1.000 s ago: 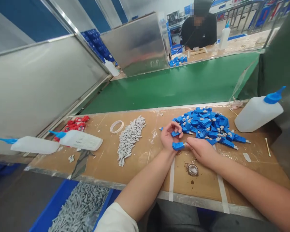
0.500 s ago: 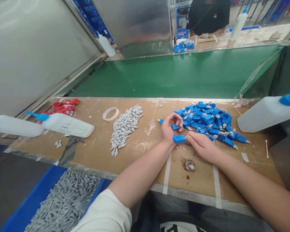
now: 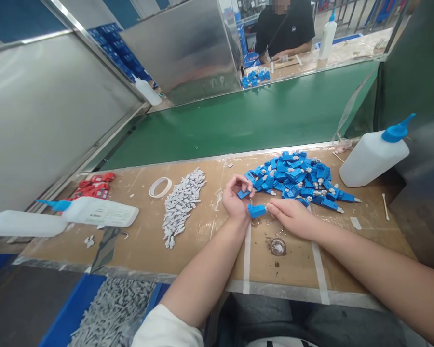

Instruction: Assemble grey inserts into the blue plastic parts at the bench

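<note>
Left hand (image 3: 236, 198) curled, right hand (image 3: 291, 217) pinching

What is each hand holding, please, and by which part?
The right hand pinches a blue piece by its pale end. The left hand cups a second blue piece; where it is gripped cannot be told.

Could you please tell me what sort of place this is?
Likely a factory assembly station: heaped blue parts, a bin of small grey pieces, and a long green surface, perhaps a conveyor, beyond the worktable.
</note>
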